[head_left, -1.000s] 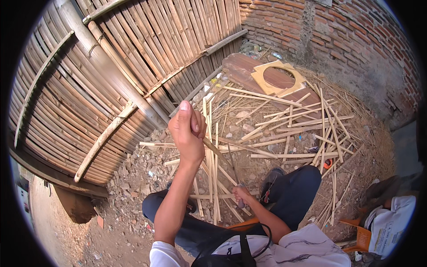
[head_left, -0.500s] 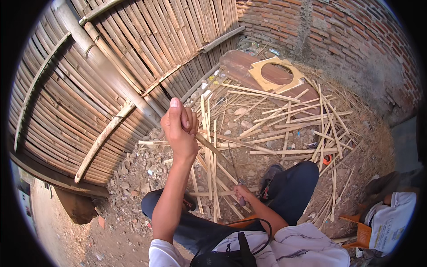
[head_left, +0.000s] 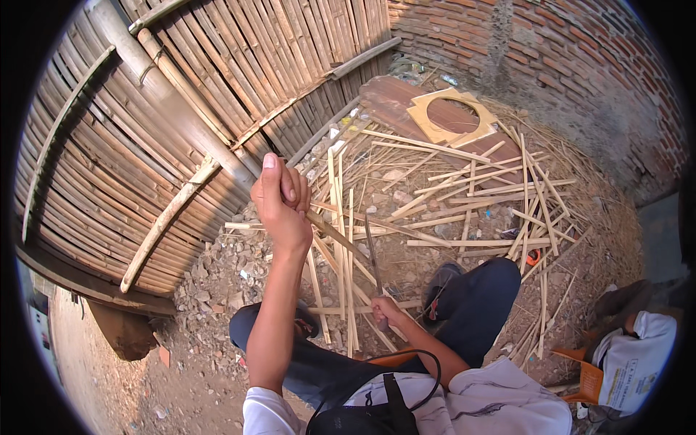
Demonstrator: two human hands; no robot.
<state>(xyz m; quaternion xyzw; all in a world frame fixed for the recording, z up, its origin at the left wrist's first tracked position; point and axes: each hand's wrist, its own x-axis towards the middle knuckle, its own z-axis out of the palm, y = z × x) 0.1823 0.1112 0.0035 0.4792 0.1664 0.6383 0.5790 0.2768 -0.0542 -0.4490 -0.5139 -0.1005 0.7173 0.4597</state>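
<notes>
My left hand (head_left: 283, 203) is raised in front of the bamboo wall, fingers wrapped round one end of a bamboo strip (head_left: 338, 236). From that fist the strip slants down to the right, toward my other hand. Between my knees, my right hand (head_left: 389, 312) grips a knife (head_left: 372, 254) by its handle. Its long, narrow blade points up and away from me, close beside the strip; whether the two touch I cannot tell. Below them, several pale split bamboo strips (head_left: 341, 283) lie crossed over one another on the ground.
A bamboo wall (head_left: 290, 65) stands at left and a brick wall (head_left: 573, 65) at right. Beyond the loose strips, a tan board with a round hole (head_left: 418, 119) lies on a brown panel (head_left: 384, 94). Stony rubble (head_left: 210, 290) covers the ground. An orange chair (head_left: 591, 380) holding a white bag is at right.
My left hand has shifted slightly left with the bamboo strip. My right hand has moved a little left and forward, and the knife blade now reaches farther up beside the strip.
</notes>
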